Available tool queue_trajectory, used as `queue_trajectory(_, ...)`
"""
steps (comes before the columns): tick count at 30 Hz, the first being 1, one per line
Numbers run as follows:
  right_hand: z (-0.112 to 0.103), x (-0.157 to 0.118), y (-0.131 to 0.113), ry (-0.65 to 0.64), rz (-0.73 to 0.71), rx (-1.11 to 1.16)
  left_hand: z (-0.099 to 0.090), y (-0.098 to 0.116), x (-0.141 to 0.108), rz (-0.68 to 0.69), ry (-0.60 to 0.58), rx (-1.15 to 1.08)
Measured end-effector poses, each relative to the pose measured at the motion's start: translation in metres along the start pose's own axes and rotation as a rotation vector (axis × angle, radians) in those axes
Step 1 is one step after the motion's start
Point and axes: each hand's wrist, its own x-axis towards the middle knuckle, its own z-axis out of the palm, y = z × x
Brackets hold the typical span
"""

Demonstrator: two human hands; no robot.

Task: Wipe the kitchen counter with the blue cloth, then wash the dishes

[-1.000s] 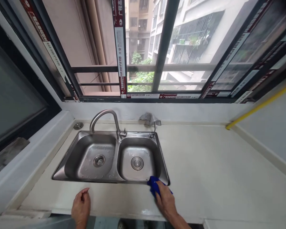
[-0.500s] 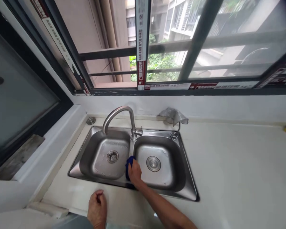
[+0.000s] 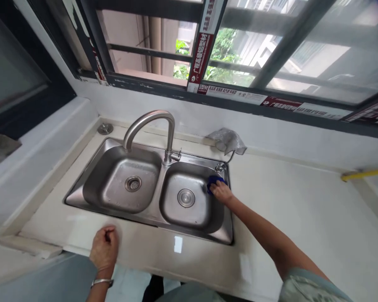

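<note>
My right hand [image 3: 222, 192] is closed on a dark blue cloth [image 3: 214, 183], pressing it to the right wall of the right basin, below the back corner. The stainless steel double sink [image 3: 153, 209] is set into the pale countertop. Each basin has a round drain; water drops lie in the left one. A curved faucet [image 3: 149, 115] rises behind the divider with its spout over the left basin. My left hand [image 3: 104, 247] hovers or rests at the counter's front edge, fingers curled together with nothing visible in them. Its wrist wears a metal band.
A clear plastic-wrapped piece [image 3: 228, 140] with a thin metal stem stands behind the right basin. A round metal cap [image 3: 105, 128] sits at the back left corner. At the right, a yellow pipe [image 3: 365, 173] runs along the wall. The framed window [image 3: 233, 94] rises behind the counter.
My right hand has carried the blue cloth from the sink's middle divider to the right basin's right wall. My left hand stays curled near the front edge. The camera view has shifted and tilted.
</note>
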Motion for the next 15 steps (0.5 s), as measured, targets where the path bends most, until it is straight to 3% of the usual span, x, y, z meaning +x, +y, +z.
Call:
queue_trajectory(4,0.046,-0.069,-0.031,-0.101,0.019,0.018,0.001,0.001,-0.001,0.023,0.025,0.017)
queue_trajectory(7,0.064,-0.099,-0.058,-0.12,0.043,0.079,0.0,0.002,-0.002,0.026,0.021,0.023)
queue_trajectory(9,0.06,-0.107,-0.061,-0.111,0.056,0.204,-0.001,0.002,-0.002,0.023,0.014,0.024)
queue_trajectory(12,0.036,-0.118,-0.043,-0.058,0.146,0.754,-0.002,0.002,-0.001,0.018,0.002,0.023)
queue_trajectory(14,0.017,-0.137,-0.022,0.105,0.268,1.118,-0.002,0.001,-0.001,0.022,-0.005,0.018)
queue_trajectory(15,0.009,-0.15,-0.011,0.239,0.34,1.182,-0.002,0.001,0.0,0.027,-0.003,0.014)
